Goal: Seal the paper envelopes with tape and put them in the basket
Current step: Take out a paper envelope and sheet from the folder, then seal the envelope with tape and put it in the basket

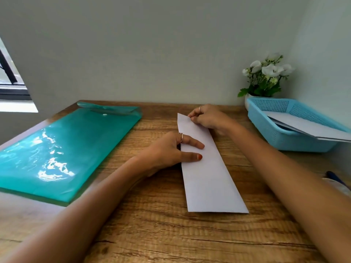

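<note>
A long white paper envelope [207, 173] lies lengthwise on the wooden table [152, 234], its far end pointing at the wall. My left hand [171, 150] presses on its left edge with straight fingers. At the envelope's far end, my right hand [207, 116] has its fingers curled and pinches the paper's corner. A light blue plastic basket [269, 130] stands at the right, holding white envelopes [311, 128] that stick out over its near rim. I see no tape plainly in either hand.
A teal plastic document folder [62, 150] lies flat on the left half of the table. A white pot of white flowers [266, 78] stands behind the basket by the wall. A blue and white object [336, 181] peeks out at the right edge.
</note>
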